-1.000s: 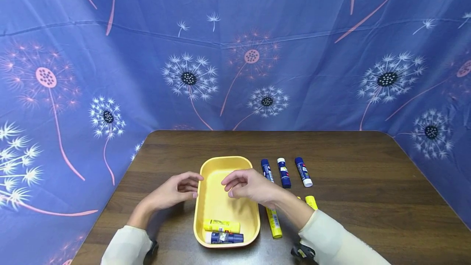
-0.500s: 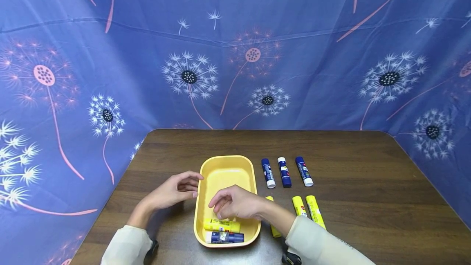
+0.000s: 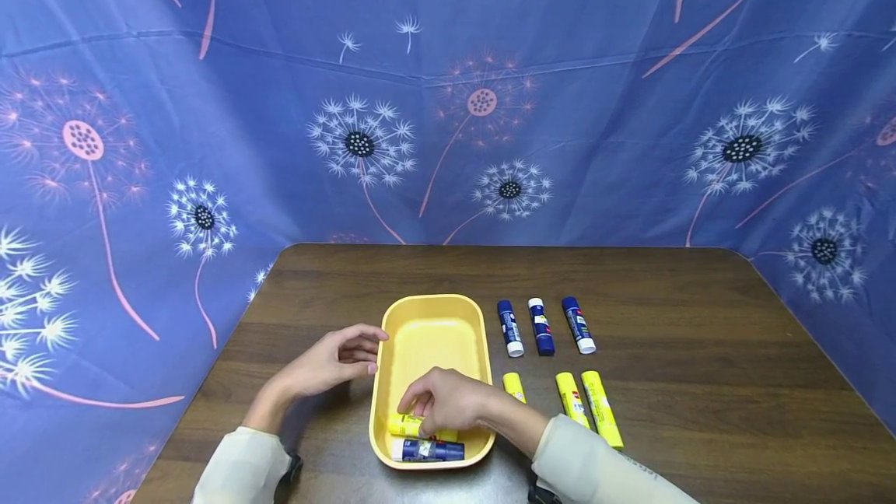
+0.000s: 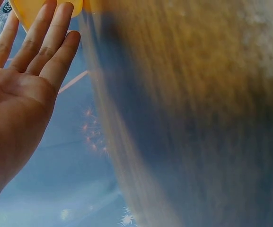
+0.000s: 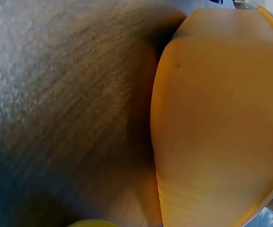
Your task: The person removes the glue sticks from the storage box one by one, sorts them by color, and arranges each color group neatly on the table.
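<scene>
In the head view, a yellow tray [image 3: 435, 302] stands on the table. Across its near end lie a yellow glue stick [image 3: 404, 425] and a blue glue stick [image 3: 441, 451] with a white end, side by side. My right hand [image 3: 451, 403] reaches down into the tray, its curled fingers and thumb pinching the yellow stick. Part of that stick is hidden behind the hand. At the tray's left rim rests my left hand [image 3: 332, 362], with extended fingertips against the edge; its palm and fingers [image 4: 22, 61] show loosely stretched in the left wrist view.
Right of the tray, three blue glue sticks [image 3: 541, 327] lie in a row on the brown table [image 3: 672, 333]. Nearer me are three yellow glue sticks [image 3: 602, 411], the leftmost partly covered by my right forearm. A blue dandelion-patterned cloth [image 3: 595, 123] hangs behind the table.
My right hand has moved toward the near end of the tray and down onto the yellow glue stick there. The left hand has stayed at the rim.
</scene>
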`<state>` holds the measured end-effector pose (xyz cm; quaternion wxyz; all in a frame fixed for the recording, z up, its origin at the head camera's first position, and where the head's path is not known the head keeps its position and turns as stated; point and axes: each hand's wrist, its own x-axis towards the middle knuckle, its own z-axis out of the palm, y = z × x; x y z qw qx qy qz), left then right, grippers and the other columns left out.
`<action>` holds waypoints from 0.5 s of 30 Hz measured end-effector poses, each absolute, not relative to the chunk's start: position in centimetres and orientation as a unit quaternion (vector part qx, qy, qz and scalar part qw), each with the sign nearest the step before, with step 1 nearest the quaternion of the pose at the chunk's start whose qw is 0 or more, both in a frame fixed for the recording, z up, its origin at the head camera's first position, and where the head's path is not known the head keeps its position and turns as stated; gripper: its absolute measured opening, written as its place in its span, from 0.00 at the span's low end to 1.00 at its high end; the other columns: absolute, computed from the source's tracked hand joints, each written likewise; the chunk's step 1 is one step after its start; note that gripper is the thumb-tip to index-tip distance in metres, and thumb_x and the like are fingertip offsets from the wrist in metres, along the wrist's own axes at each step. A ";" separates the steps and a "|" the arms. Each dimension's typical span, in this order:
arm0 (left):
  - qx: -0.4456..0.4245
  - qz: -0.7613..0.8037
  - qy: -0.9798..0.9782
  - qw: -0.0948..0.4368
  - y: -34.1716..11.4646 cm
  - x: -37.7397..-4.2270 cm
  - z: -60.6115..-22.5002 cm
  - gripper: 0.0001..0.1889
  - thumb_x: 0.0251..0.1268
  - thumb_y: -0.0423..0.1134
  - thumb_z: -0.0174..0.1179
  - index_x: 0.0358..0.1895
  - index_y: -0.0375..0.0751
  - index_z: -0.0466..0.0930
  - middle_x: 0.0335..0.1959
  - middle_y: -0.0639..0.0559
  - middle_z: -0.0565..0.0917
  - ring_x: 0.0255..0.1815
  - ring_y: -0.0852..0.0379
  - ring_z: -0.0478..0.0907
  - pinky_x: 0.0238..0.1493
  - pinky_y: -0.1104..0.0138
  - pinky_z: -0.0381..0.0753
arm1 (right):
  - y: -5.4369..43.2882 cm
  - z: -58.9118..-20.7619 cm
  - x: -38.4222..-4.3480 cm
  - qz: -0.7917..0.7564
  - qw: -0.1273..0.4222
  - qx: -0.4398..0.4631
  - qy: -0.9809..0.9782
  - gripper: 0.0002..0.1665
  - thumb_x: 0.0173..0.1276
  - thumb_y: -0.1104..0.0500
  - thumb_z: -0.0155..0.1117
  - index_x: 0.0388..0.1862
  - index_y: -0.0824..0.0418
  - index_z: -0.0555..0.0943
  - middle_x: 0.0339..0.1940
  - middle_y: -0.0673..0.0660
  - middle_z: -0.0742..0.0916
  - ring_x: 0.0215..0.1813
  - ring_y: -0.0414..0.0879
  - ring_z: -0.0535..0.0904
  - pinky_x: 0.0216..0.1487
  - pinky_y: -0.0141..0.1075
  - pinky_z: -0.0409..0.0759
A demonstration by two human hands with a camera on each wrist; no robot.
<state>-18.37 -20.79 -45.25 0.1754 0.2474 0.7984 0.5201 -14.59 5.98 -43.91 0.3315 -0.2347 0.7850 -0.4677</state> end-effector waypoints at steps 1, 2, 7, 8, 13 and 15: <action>0.248 0.520 0.798 0.175 -20.8 -18.4 -45.2 0.26 0.71 0.36 0.66 0.68 0.32 0.72 0.59 0.33 0.83 0.60 0.44 0.83 0.59 0.71 0.83 | 6.0 -43.8 -14.6 -0.461 0.329 -0.240 0.788 0.20 0.51 0.79 0.71 0.43 0.64 0.89 0.30 0.52 0.83 0.32 0.38 0.76 0.32 0.25 0.74; 0.248 0.520 0.798 0.175 -20.7 -18.4 -45.2 0.26 0.71 0.36 0.66 0.68 0.32 0.72 0.59 0.33 0.83 0.60 0.44 0.83 0.59 0.70 0.83 | 6.1 -43.8 -14.5 -0.457 0.326 -0.245 0.790 0.21 0.51 0.79 0.71 0.43 0.64 0.89 0.30 0.52 0.83 0.32 0.38 0.76 0.33 0.24 0.74; 0.245 0.516 0.802 0.176 -20.7 -18.4 -45.1 0.26 0.71 0.36 0.66 0.68 0.32 0.72 0.59 0.32 0.82 0.60 0.41 0.82 0.59 0.70 0.83 | 6.1 -43.8 -14.5 -0.452 0.317 -0.257 0.793 0.22 0.51 0.80 0.70 0.44 0.64 0.90 0.29 0.52 0.84 0.30 0.37 0.76 0.31 0.24 0.73; 0.244 0.515 0.803 0.176 -20.7 -18.3 -45.1 0.26 0.72 0.36 0.66 0.68 0.32 0.71 0.59 0.32 0.82 0.60 0.40 0.82 0.58 0.71 0.83 | 6.1 -43.8 -14.6 -0.452 0.317 -0.259 0.793 0.21 0.52 0.80 0.70 0.44 0.64 0.90 0.29 0.52 0.84 0.29 0.36 0.76 0.31 0.24 0.73; 0.243 0.517 0.801 0.180 -20.7 -18.3 -45.3 0.26 0.72 0.35 0.65 0.69 0.31 0.71 0.60 0.31 0.82 0.61 0.38 0.81 0.57 0.71 0.83 | 6.2 -43.9 -14.6 -0.452 0.312 -0.262 0.794 0.21 0.51 0.79 0.70 0.43 0.64 0.90 0.29 0.52 0.84 0.30 0.36 0.77 0.32 0.24 0.75; 0.244 0.517 0.800 0.180 -20.7 -18.2 -45.3 0.26 0.72 0.35 0.64 0.69 0.31 0.71 0.61 0.31 0.81 0.61 0.37 0.81 0.58 0.71 0.84 | 6.3 -43.9 -14.7 -0.455 0.311 -0.258 0.793 0.21 0.51 0.79 0.71 0.43 0.64 0.90 0.30 0.52 0.85 0.31 0.36 0.77 0.33 0.24 0.75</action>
